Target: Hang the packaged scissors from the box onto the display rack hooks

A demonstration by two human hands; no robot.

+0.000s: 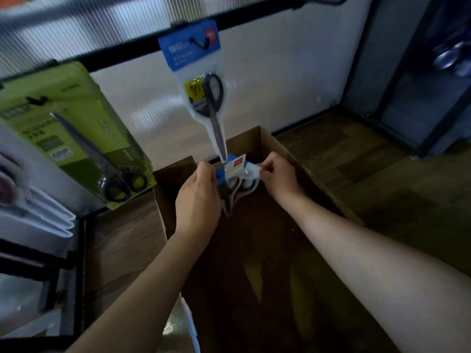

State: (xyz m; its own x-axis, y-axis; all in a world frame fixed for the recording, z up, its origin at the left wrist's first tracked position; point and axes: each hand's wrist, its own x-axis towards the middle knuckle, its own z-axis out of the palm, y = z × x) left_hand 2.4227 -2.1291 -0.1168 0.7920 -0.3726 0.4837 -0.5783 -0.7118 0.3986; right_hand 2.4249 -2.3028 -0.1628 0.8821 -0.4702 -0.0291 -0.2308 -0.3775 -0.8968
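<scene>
Your left hand and right hand pinch opposite edges of a blue-topped scissors pack above the open cardboard box. Just above it, another scissors pack hangs from a hook on the black rack bar. Green-carded scissors hang at your left.

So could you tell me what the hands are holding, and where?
Both hands pinch one scissors pack by its top card edges, over the box.
</scene>
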